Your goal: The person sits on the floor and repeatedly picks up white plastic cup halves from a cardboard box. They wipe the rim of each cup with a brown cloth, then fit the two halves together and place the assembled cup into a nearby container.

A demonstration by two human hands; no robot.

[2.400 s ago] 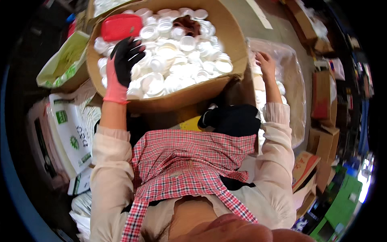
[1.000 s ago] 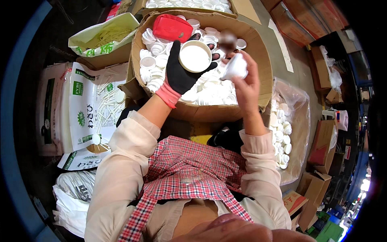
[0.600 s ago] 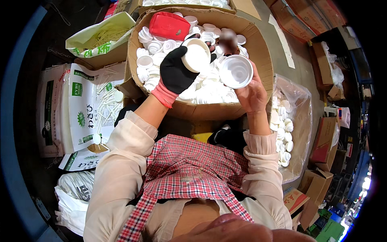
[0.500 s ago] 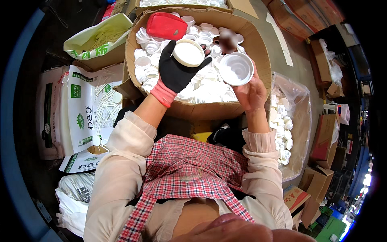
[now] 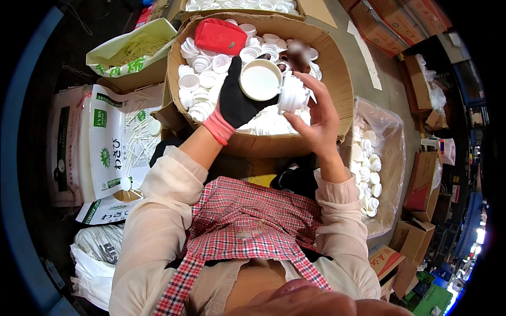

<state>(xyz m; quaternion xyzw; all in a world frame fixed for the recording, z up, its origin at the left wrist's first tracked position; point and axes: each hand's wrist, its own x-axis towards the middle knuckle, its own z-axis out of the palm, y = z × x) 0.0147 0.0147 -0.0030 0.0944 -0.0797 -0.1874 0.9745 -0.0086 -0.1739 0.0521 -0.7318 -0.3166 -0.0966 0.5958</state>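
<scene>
Straight up at 12 o'clock on my feed is a big open cardboard box (image 5: pixel 334 68), heaped with white plastic caps (image 5: pixel 203 66). A red checked apron (image 5: pixel 253 210) fills 6 o'clock. At 3 I have a carton (image 5: pixel 387 184) lined with clear film, more white pieces along its 9 o'clock side. A printed white sheet (image 5: pixel 103 142) takes up 9 o'clock, and between 10 and 11 a green-and-white bag (image 5: pixel 100 52) gapes open.

Over the box I have my left grip (image 5: pixel 240 100), gloved black with a pink cuff, and my bare right grip (image 5: pixel 321 116). A red pouch (image 5: pixel 220 37) lies on the caps toward the box's 11 o'clock.

My left is closed around a shallow cream lid (image 5: pixel 261 80), above the heap. My right pinches a white ribbed cup (image 5: pixel 294 95), tipped sideways, between the lid's 3 and 4 o'clock; I can't tell whether their edges touch. Thin white sticks (image 5: pixel 137 145) are scattered on the sheet.
</scene>
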